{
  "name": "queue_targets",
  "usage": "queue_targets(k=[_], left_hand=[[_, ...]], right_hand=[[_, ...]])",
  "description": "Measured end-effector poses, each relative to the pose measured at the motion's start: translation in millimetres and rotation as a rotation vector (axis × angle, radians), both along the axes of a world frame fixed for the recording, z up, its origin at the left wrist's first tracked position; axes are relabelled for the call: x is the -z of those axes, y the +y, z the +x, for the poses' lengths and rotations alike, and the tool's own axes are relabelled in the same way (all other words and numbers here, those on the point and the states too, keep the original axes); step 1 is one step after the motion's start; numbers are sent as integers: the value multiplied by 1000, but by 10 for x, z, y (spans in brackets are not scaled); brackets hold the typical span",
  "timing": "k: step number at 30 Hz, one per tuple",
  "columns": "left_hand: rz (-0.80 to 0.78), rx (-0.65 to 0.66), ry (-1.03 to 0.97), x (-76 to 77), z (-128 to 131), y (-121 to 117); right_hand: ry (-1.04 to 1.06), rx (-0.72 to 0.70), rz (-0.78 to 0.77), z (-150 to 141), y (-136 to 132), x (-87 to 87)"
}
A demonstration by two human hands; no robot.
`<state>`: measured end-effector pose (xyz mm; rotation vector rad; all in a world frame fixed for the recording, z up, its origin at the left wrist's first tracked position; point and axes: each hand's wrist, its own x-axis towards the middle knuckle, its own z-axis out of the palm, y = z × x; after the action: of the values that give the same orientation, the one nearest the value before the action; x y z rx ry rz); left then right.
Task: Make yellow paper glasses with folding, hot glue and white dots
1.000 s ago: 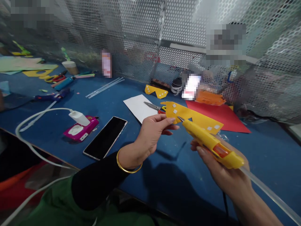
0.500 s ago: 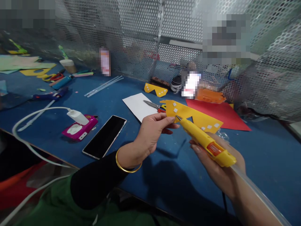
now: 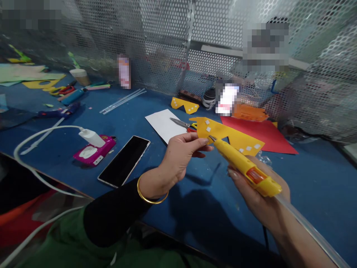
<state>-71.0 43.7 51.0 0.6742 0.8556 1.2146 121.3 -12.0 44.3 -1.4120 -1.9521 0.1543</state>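
Observation:
My right hand is wrapped round a yellow hot glue gun, with a long clear glue stick coming out of its back. The gun's metal nozzle points left, almost touching the fingertips of my left hand. That hand is closed in a pinch; whatever is between thumb and finger is too small or hidden to make out. Just behind the fingertips is a yellow paper mask cutout bearing several small white squares. It overlaps the handles of a pair of scissors and a red sheet.
A similar smaller yellow mask and a white sheet lie farther back. To the left are a black-screened phone, a magenta power adapter with a white cable, clear glue sticks and a blue glue gun. A perforated metal screen stands behind.
The glue gun and my right hand have shifted very slightly to the right, the nozzle staying by my left fingertips. My left hand and the mask are nearly unmoved.

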Motion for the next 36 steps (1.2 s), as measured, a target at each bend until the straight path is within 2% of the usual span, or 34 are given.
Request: queue_targets(k=[22, 27, 32, 36], left_hand=[[-22, -15, 32, -30, 9, -1], [-18, -19, 54, -28, 6, -3], [-10, -18, 81, -19, 2, -1], [-6, -15, 84, -14, 1, 1]], right_hand=[[11, -12, 58, 13, -4, 30], [58, 68, 21, -49, -33, -3], [64, 39, 3, -60, -37, 2], [97, 96, -1, -84, -51, -4]])
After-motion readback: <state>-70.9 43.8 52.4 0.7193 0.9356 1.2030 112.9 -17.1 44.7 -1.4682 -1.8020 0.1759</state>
